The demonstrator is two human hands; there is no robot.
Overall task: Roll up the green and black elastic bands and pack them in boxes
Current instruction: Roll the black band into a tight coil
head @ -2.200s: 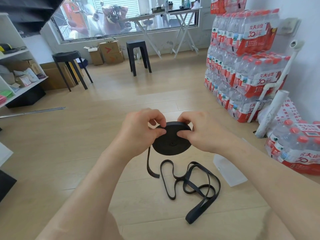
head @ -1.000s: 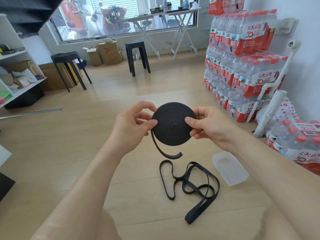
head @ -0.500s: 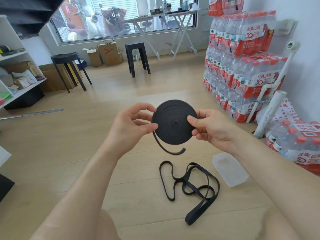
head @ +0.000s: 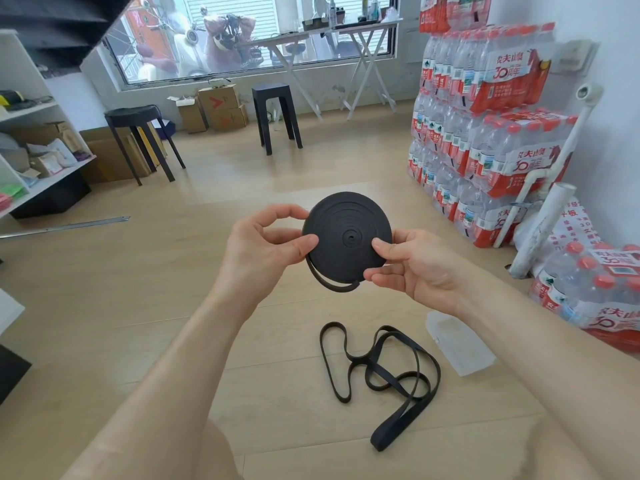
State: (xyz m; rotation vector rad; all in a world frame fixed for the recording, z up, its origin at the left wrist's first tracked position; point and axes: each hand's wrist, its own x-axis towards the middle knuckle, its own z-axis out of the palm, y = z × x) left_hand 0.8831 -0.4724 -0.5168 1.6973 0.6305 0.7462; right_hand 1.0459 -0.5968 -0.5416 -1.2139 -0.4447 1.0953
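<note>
A black elastic band wound into a flat disc-shaped roll [head: 343,230] is held upright in front of me, its face toward the camera. My left hand [head: 263,247] pinches its left edge and my right hand [head: 415,268] grips its right and lower edge. A short loose tail curls under the roll. On the wooden floor below lies a second black elastic band [head: 381,372], unrolled in loose loops. A clear plastic box [head: 460,348] lies on the floor to the right of it, partly hidden by my right forearm. No green band is in view.
Stacked packs of red-labelled water bottles [head: 485,133] line the right wall, with a white pipe [head: 540,230] leaning beside them. Two black stools [head: 277,116] and cardboard boxes [head: 218,107] stand at the back under the window. A white shelf unit [head: 31,143] is at the left.
The roll was turned from lying flat to standing upright and lifted slightly. Its hanging tail has been wound in and is now only a short curl under it.
</note>
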